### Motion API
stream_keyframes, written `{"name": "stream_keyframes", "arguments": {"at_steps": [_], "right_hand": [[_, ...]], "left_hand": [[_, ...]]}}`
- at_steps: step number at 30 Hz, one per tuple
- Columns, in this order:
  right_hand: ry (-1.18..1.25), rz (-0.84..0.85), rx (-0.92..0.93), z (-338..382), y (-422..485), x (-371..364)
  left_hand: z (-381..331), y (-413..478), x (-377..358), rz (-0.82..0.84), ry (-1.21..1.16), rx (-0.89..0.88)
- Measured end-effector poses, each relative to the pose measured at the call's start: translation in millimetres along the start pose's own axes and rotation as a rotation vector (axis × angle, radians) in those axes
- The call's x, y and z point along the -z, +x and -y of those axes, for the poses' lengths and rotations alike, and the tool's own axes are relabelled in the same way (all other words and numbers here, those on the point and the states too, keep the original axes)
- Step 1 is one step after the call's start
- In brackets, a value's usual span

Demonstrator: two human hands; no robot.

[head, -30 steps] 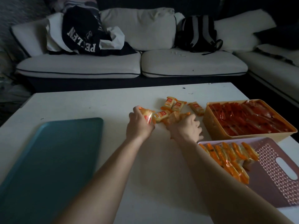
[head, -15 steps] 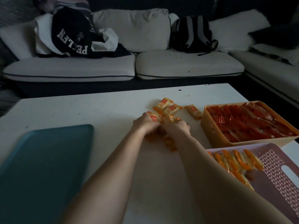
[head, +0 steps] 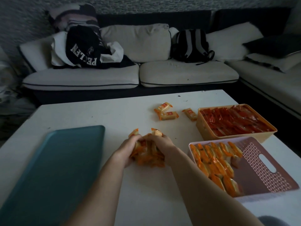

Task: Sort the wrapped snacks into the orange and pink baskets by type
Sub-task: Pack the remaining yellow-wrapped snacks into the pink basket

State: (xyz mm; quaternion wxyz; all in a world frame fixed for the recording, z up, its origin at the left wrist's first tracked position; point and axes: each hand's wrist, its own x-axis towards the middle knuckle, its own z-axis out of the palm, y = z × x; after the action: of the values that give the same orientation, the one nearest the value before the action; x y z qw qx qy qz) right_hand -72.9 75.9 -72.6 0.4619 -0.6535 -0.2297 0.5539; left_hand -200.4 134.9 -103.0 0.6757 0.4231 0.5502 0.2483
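My left hand (head: 128, 149) and my right hand (head: 162, 143) together clasp a bunch of orange-and-cream wrapped snacks (head: 147, 154) just above the white table (head: 97, 115). Three more such snacks (head: 166, 111) lie loose farther back on the table. The orange basket (head: 205, 128) at the right holds many red wrapped snacks (head: 234, 121). In front of it the pink basket (head: 267, 162) holds rows of the orange-and-cream snacks (head: 215, 162) on its left side.
A teal tray (head: 53, 163) lies flat on the table's left. Behind the table stands a white sofa (head: 179, 74) with dark clothes (head: 84, 48) and a black backpack (head: 192, 44) on it.
Both hands closed around a bunch of orange-and-cream snacks and drew it back toward me, away from the three left on the table. The camera tilted up.
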Motion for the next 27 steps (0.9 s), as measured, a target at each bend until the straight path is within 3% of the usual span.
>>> {"name": "stream_keyframes", "arguments": {"at_steps": [3,8,14,21,25,27], "right_hand": [[0.013,-0.015,0.029,0,-26,-2],[-0.062,-0.036,0.275,36,-80,33],[-0.051,-0.117,0.492,60,-130,147],[0.030,-0.207,0.341,27,-146,268],[-0.161,-0.192,0.273,24,-143,284],[-0.240,-0.221,0.356,28,-142,288]], "left_hand": [[2,-28,-7,0.008,-0.079,0.012],[-27,-82,-43,0.048,-0.207,-0.129],[-44,-127,-158,0.174,-0.184,-0.244],[-10,-123,-268,0.247,0.006,-0.255],[-3,-131,-278,0.178,0.191,-0.323],[-6,-134,-275,0.146,0.263,-0.362]]}}
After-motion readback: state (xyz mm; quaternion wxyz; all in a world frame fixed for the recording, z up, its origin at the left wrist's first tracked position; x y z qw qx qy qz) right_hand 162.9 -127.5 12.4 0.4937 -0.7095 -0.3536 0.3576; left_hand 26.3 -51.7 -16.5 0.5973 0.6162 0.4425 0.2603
